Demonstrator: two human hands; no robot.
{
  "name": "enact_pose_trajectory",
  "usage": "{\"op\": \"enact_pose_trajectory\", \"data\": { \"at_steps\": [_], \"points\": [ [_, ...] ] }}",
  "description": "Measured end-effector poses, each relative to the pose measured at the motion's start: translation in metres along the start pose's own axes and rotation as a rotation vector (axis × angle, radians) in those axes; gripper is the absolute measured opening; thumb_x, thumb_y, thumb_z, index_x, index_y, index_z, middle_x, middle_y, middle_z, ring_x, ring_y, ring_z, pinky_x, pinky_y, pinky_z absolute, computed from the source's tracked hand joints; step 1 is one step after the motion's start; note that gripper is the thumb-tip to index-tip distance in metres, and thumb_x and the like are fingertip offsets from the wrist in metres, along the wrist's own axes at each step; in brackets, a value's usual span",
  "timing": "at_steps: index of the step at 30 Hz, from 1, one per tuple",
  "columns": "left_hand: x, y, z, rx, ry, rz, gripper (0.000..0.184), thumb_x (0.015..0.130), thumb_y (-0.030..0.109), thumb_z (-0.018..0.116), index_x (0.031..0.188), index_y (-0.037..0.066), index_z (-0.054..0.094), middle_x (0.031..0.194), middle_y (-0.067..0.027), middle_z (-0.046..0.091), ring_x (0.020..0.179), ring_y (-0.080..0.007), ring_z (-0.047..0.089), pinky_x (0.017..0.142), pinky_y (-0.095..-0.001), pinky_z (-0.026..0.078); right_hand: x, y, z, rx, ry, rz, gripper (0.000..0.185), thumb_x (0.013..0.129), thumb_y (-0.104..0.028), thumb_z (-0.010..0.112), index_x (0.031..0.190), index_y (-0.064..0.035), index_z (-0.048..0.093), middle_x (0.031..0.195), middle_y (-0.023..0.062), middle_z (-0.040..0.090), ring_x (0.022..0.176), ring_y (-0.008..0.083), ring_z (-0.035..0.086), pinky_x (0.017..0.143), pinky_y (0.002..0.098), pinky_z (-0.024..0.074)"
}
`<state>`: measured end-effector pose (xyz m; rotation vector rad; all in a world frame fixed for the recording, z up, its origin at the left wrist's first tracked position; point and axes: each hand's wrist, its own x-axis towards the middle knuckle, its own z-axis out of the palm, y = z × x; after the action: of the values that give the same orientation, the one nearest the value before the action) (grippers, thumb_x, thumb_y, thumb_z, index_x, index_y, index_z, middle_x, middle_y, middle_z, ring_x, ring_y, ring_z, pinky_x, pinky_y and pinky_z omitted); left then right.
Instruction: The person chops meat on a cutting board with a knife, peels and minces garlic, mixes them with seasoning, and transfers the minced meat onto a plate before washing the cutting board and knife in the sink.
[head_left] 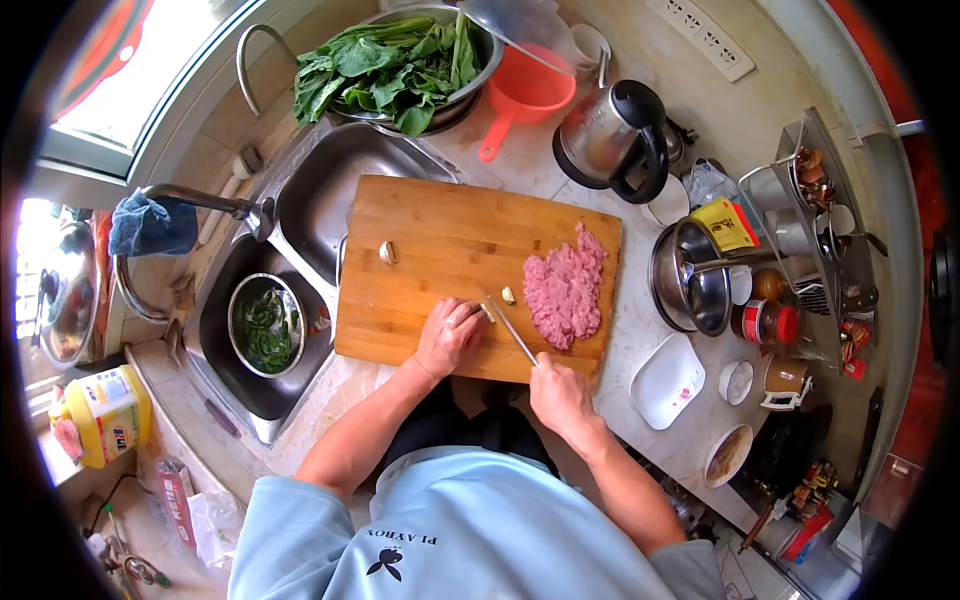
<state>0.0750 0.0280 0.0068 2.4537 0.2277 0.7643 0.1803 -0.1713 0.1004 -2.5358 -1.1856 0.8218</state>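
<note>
On the wooden cutting board (430,250), my left hand (450,338) presses its fingertips on a small pale piece of garlic (487,312). My right hand (560,395) is closed round the handle of a knife (512,330), whose blade points up and left, its tip beside that piece. Another peeled clove (508,295) lies just right of the blade. A heap of minced pink meat (567,285) covers the right part of the board. An unpeeled garlic clove (387,252) rests alone on the left part.
A double sink (320,215) adjoins the board's left side, with a bowl of cut greens (267,325) in it. Leafy greens (390,70), a red strainer (525,90) and a kettle (610,135) stand behind. Metal bowls (690,275) and a white dish (667,382) are at right.
</note>
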Motion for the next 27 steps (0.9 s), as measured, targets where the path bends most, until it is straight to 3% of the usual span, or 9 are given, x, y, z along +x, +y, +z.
{"op": "enact_pose_trajectory", "data": {
  "at_steps": [11, 14, 18, 27],
  "points": [
    [-0.001, 0.001, -0.004, 0.001, -0.049, -0.011, 0.024, 0.073, 0.001, 0.075, 0.096, 0.004, 0.068, 0.099, -0.0090, 0.068, 0.087, -0.0274, 0.063, 0.074, -0.0383, 0.048, -0.001, -0.013, -0.006, -0.009, -0.041, 0.029, 0.014, 0.096, -0.013, 0.050, 0.095, -0.0005, 0.057, 0.081, 0.0232, 0.070, 0.074, 0.0449, 0.070, 0.067, 0.0575, 0.0546],
    [0.004, 0.011, -0.025, -0.002, 0.091, -0.049, 0.023, 0.072, -0.002, 0.074, 0.094, 0.004, 0.068, 0.097, -0.0101, 0.068, 0.085, -0.0286, 0.063, 0.073, -0.0381, 0.048, -0.007, -0.026, -0.018, -0.006, -0.026, 0.027, 0.015, 0.096, -0.011, 0.049, 0.093, 0.0006, 0.056, 0.077, 0.0238, 0.069, 0.074, 0.0454, 0.069, 0.067, 0.0574, 0.0546],
    [-0.014, 0.026, -0.055, 0.014, 0.296, -0.237, 0.021, 0.072, -0.006, 0.074, 0.090, 0.004, 0.068, 0.091, -0.0115, 0.067, 0.079, -0.0302, 0.064, 0.069, -0.0379, 0.050, -0.004, -0.020, 0.001, -0.031, -0.048, -0.008, 0.014, 0.095, -0.011, 0.049, 0.093, 0.0005, 0.057, 0.075, 0.0240, 0.069, 0.072, 0.0459, 0.069, 0.066, 0.0566, 0.0553],
    [-0.082, 0.059, -0.104, -0.002, 0.162, -0.461, 0.014, 0.077, -0.006, 0.073, 0.086, 0.003, 0.069, 0.089, -0.0129, 0.070, 0.079, -0.0292, 0.067, 0.069, -0.0366, 0.052, 0.006, -0.014, -0.008, -0.020, -0.005, -0.031, 0.015, 0.096, -0.013, 0.049, 0.093, 0.0001, 0.057, 0.078, 0.0240, 0.070, 0.072, 0.0464, 0.069, 0.065, 0.0577, 0.0545]
  ]
}}
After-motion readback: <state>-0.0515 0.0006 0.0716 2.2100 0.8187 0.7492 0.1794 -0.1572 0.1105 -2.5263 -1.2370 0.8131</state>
